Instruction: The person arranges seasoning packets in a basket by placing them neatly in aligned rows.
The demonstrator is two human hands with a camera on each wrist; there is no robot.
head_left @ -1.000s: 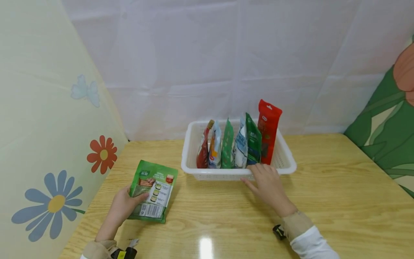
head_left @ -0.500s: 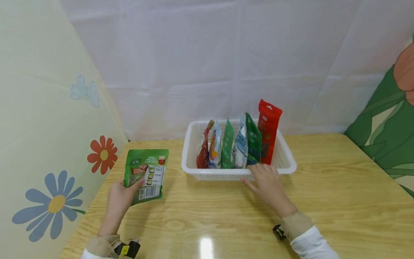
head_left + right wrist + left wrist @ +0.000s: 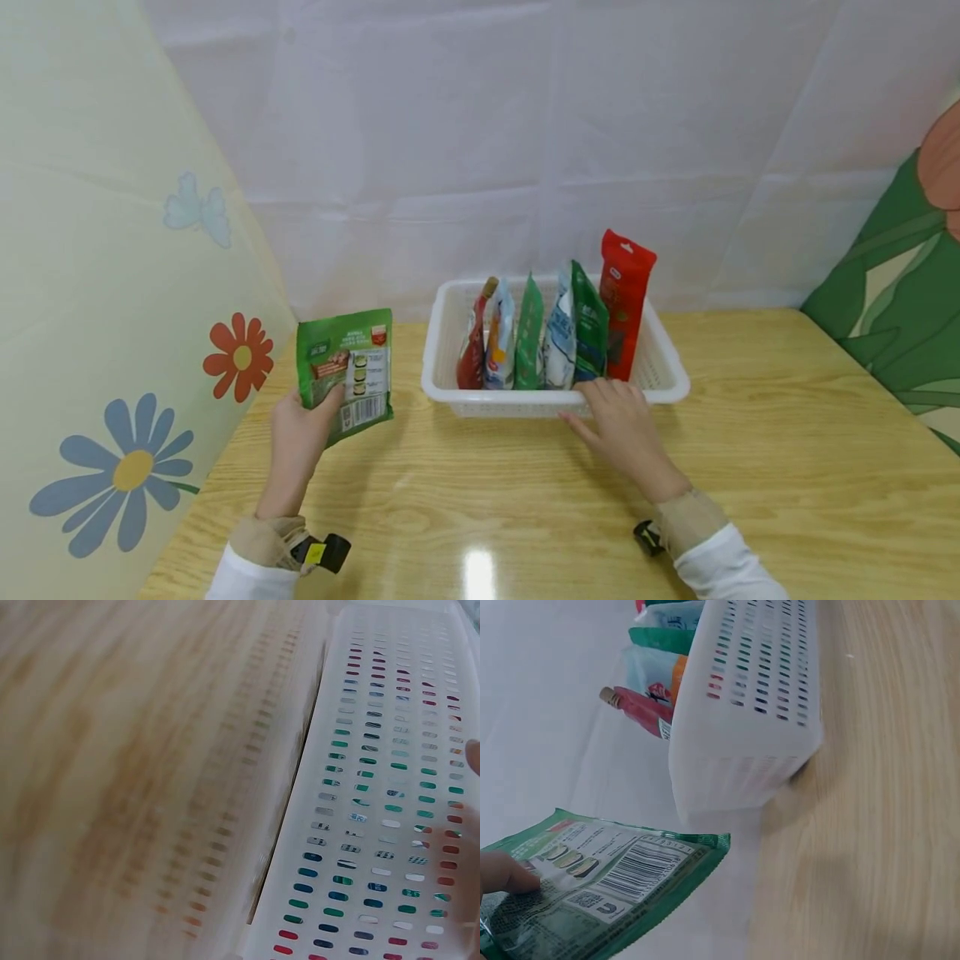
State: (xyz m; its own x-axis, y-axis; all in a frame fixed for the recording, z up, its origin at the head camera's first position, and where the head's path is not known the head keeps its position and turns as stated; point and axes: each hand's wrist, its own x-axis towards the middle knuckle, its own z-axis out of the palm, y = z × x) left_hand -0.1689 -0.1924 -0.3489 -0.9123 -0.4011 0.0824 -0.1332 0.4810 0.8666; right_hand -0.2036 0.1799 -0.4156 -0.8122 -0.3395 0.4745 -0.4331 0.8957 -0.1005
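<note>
My left hand (image 3: 300, 429) pinches a green seasoning-like packet (image 3: 371, 358), thumb across its printed face, back left of the table. The packet is lifted off the wood and shows a barcode and small pictures. In the left wrist view the packet (image 3: 630, 881) hangs apart from the white plastic basket (image 3: 742, 739). My right hand (image 3: 618, 421) grips the front rim of the basket (image 3: 495, 404), fingers over the edge and thumb outside. Several pouches stand upright in the basket, among them a red capped pouch (image 3: 472, 350), a green pouch (image 3: 529, 333) and a tall red packet (image 3: 625, 304).
The basket stands on a wooden table (image 3: 480, 492) near a white cloth backdrop (image 3: 420, 150). A flower-printed panel (image 3: 90, 275) borders the left side and a leaf-printed panel (image 3: 900, 308) the right. Inside the basket, a bare strip lies right of the tall red packet.
My left hand has raised the green packet and moved it away from me, toward the backdrop, turning it more upright. My right hand stays on the basket rim.
</note>
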